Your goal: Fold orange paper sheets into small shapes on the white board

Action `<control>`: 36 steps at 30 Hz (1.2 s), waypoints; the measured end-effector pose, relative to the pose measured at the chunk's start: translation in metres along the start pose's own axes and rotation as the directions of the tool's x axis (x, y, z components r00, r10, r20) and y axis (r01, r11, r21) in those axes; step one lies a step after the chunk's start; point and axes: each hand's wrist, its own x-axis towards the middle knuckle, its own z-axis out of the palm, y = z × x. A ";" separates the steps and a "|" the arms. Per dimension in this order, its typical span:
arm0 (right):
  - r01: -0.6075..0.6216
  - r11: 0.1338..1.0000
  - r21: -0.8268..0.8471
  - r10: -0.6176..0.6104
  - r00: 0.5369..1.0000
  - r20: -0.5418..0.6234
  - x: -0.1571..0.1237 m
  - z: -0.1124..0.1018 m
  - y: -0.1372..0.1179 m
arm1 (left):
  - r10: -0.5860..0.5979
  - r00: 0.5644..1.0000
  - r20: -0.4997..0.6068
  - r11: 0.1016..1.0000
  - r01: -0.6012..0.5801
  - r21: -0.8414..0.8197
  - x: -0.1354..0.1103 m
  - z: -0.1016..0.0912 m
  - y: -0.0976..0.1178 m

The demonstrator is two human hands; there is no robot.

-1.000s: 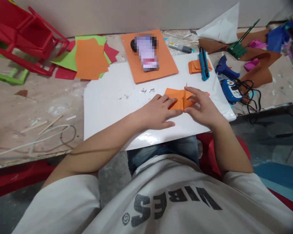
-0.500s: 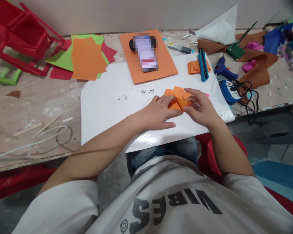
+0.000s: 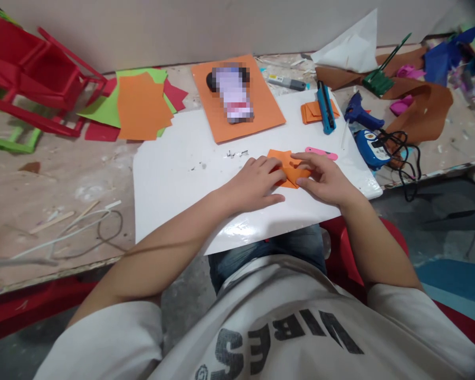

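Observation:
A small folded sheet of orange paper (image 3: 288,164) lies on the white board (image 3: 174,174) in front of me. My left hand (image 3: 259,182) comes over its left side, curled fingertips holding it down, the thumb spread apart. My right hand (image 3: 320,177) grips the paper's right flap between bent fingers and thumb. Parts of the folds are hidden under my fingers. Just beyond my right hand lies a slim pink tool (image 3: 321,153), partly covered by it.
A phone (image 3: 237,100) lies on a larger orange sheet (image 3: 265,119). To the right are folded orange pieces (image 3: 311,112), a blue cutter (image 3: 326,108), a blue glue gun (image 3: 362,113) and a cabled blue device (image 3: 372,149). Coloured sheets (image 3: 142,108) and a red miniature chair (image 3: 49,79) stand left.
The raised orange flap has been folded lower, and the paper now lies flatter under my fingers. More of the pink tool shows. The whole view has shifted slightly.

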 end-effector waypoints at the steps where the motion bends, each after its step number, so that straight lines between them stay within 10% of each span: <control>1: -0.002 1.000 0.008 0.002 1.000 0.001 0.000 0.000 0.001 | 0.000 1.000 0.002 1.000 0.000 0.002 0.000 -0.001 0.001; 36: -0.012 0.942 -0.335 0.009 1.000 -0.009 0.003 0.005 -0.015 | -0.019 0.999 -0.039 0.995 0.015 -0.096 0.001 -0.010 -0.012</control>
